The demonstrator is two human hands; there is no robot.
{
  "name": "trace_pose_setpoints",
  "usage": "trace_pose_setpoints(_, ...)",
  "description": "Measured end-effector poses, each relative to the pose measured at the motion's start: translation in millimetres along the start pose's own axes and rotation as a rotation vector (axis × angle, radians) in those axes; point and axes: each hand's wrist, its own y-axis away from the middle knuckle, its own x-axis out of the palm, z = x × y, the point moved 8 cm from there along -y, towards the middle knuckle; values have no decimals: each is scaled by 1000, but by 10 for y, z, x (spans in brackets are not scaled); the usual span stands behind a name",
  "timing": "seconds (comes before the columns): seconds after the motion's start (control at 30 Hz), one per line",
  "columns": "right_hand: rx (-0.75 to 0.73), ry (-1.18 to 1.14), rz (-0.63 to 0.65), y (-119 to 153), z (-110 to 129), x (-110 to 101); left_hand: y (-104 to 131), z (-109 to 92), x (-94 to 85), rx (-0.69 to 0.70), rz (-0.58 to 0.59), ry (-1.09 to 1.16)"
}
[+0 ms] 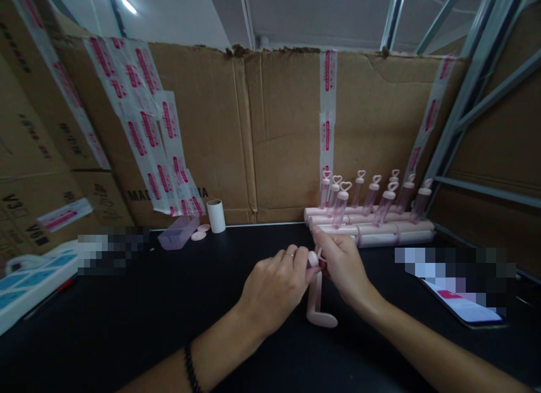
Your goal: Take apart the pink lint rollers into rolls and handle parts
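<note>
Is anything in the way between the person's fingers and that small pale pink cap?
Nothing visible: the left hand already holds the pale pink cap, and the right hand is right beside it. The L-shaped pink piece shows below the hands, not between them and the cap.

Workshop-like space, taped cardboard wall (287, 128), metal racking (486, 191), black worktop (169, 303)

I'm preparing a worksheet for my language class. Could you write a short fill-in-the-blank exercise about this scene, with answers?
1. The left hand wears a ___ on one finger.
2. The tubes standing beyond the right hand have tops shaped like ___.
3. The wall behind the table is made of ___.

Missing words: ring; hearts; cardboard.
</note>
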Motion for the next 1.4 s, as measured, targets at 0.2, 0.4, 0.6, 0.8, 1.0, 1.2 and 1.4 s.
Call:
trace_pose_setpoints(0.2, -284, 165, 58, 115, 282, -4, 12, 105, 29, -131, 153, 295)
trace_pose_setpoints(0.4, -422, 209, 150, 183, 425, 43, 5, 154, 51, -193, 213, 622)
trace_pose_setpoints(0.6, -537, 220, 226, 257, 514, 103, 20, 143, 94, -182, 316, 871)
trace_pose_setpoints(0.8, -622, 210, 292, 329, 601, 133, 12, 86, 89, -164, 420, 1032)
trace_pose_setpoints(1.0, -663, 229, 350, 388, 615, 166, 36, 39, 93, -158, 536, 1224)
trace_pose_setpoints(1.2, -719, 220, 365, 461, 649, 192, 53, 42, 49, -103, 606, 1264)
trace_pose_setpoints(1.4, -551, 239, 181, 280, 474, 93, -9, 153, -35, -118, 395, 855)
